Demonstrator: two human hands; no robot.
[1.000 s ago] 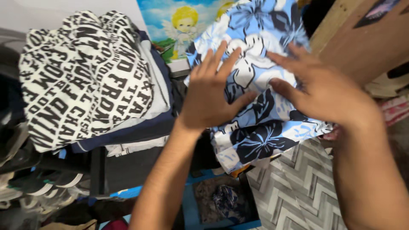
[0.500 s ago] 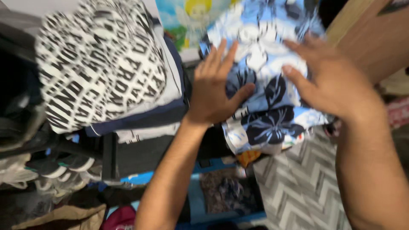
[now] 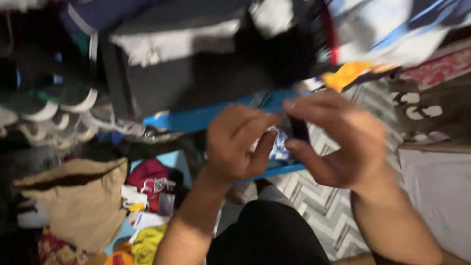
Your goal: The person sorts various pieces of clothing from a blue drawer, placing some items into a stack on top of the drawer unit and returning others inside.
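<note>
From my head camera, my view has dropped lower than a moment ago. My hands no longer press flat on the blue flowered shirt (image 3: 392, 24); it now sits cut off at the top edge. My left hand (image 3: 235, 145) and right hand (image 3: 338, 142) are close together, fingers curled around a small blue and white cloth (image 3: 278, 146), just in front of a blue shelf edge (image 3: 196, 119). The picture is blurry, so I cannot tell what the cloth is. A tan bag (image 3: 78, 201) lies at lower left.
</note>
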